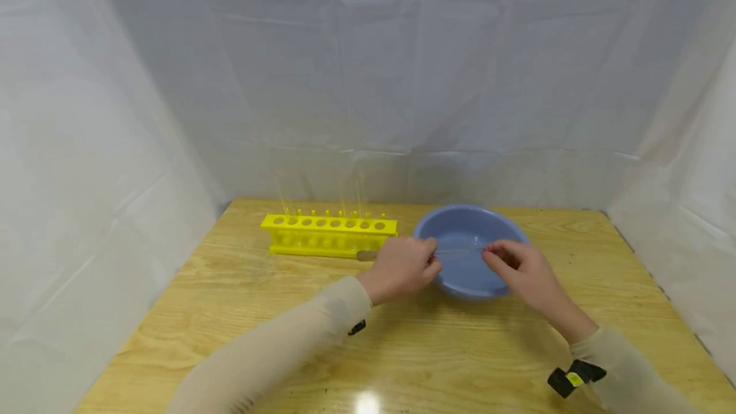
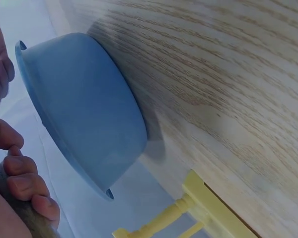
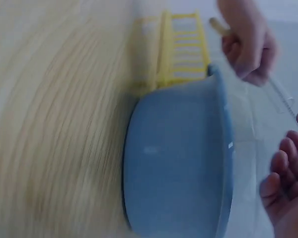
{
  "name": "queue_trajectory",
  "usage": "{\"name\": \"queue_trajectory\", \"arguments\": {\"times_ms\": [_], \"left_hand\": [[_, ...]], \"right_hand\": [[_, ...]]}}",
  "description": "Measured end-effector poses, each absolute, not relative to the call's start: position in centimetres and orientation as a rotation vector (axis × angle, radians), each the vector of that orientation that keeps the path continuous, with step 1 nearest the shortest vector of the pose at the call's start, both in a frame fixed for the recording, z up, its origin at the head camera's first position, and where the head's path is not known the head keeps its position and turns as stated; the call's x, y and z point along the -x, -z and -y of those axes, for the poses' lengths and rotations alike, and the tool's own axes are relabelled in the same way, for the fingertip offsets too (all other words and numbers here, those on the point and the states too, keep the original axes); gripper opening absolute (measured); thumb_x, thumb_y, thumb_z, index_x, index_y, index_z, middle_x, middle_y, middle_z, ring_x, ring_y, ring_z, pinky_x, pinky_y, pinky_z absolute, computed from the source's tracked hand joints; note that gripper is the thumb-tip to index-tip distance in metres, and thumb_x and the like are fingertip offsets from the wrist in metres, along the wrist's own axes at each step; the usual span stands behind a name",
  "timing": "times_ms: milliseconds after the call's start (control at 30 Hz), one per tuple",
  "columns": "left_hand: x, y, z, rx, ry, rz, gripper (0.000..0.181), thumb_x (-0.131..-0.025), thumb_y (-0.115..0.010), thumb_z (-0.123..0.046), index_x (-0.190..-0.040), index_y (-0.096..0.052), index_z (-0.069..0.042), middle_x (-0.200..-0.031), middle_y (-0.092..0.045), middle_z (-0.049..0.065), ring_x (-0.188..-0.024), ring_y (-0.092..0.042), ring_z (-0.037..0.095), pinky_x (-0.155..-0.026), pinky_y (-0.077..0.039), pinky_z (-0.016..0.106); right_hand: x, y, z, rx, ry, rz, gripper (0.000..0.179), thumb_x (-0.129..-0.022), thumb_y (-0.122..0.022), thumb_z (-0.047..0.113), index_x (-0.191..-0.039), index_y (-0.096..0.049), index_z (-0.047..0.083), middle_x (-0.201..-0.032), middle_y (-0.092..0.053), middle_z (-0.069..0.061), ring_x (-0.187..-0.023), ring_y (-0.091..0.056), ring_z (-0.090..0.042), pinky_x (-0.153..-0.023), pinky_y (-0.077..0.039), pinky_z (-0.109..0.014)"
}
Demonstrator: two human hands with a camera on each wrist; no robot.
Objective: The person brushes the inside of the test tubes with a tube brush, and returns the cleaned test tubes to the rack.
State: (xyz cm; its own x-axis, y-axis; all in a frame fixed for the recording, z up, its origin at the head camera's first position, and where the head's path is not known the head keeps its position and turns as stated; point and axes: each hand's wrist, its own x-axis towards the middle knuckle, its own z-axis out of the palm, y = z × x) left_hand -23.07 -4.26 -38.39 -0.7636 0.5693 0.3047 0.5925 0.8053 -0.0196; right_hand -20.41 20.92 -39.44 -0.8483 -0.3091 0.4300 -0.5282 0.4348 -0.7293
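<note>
My left hand grips a test tube brush, its brownish bristled end sticking out behind the fist. In the left wrist view the greyish bristles lie under the curled fingers. A thin twisted wire runs from that hand across to my right hand. There, the thumb and fingers pinch the wire's far end, with a touch of red at the fingertips. Both hands are above a blue plastic basin, with the wire crossing over its opening.
Left of the basin, close beside it, stands a yellow test tube rack with a row of round holes. Several clear glass tubes rise at its back. The wooden table is enclosed by white sheeting at the back and sides.
</note>
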Motion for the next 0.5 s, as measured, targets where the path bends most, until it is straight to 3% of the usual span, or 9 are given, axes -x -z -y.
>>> {"name": "queue_trajectory", "arguments": {"times_ms": [100, 233, 333, 500], "left_hand": [[23.06, 38.29, 4.44, 0.893, 0.162, 2.718, 0.025, -0.095, -0.058, -0.030, -0.075, -0.047, -0.021, -0.057, -0.045, -0.008, -0.049, -0.044, 0.008, -0.043, -0.032, 0.025], [22.92, 38.12, 4.55, 0.930, 0.183, 2.710, 0.024, -0.095, -0.058, -0.030, -0.074, -0.047, -0.022, -0.057, -0.043, -0.009, -0.049, -0.042, 0.006, -0.042, -0.031, 0.024], [22.83, 38.09, 4.57, 0.954, 0.187, 2.702, 0.025, -0.095, -0.058, -0.029, -0.074, -0.047, -0.022, -0.056, -0.041, -0.009, -0.048, -0.040, 0.006, -0.042, -0.029, 0.023], [22.77, 38.14, 4.59, 0.963, 0.203, 2.708, 0.025, -0.095, -0.056, -0.027, -0.073, -0.046, -0.021, -0.056, -0.040, -0.008, -0.047, -0.038, 0.006, -0.042, -0.027, 0.023]], "right_hand": [[20.65, 39.94, -21.11, -0.874, -0.992, 2.283, 0.020, -0.091, -0.072, 0.005, -0.111, -0.068, 0.007, -0.080, -0.058, 0.007, -0.062, -0.048, -0.004, -0.057, -0.042, -0.020], [20.95, 39.91, -21.18, -0.972, -0.756, 2.097, 0.018, -0.098, -0.065, 0.022, -0.107, -0.069, 0.007, -0.086, -0.061, 0.004, -0.071, -0.052, -0.003, -0.063, -0.044, -0.019], [21.10, 39.73, -21.19, -1.041, -0.681, 1.971, 0.033, -0.104, -0.054, 0.034, -0.098, -0.072, 0.006, -0.088, -0.066, 0.000, -0.072, -0.057, -0.007, -0.063, -0.047, -0.021], [21.31, 39.53, -21.12, -1.100, -0.606, 1.865, 0.036, -0.105, -0.053, 0.033, -0.091, -0.073, 0.006, -0.087, -0.069, -0.002, -0.073, -0.062, -0.012, -0.063, -0.050, -0.024]]}}
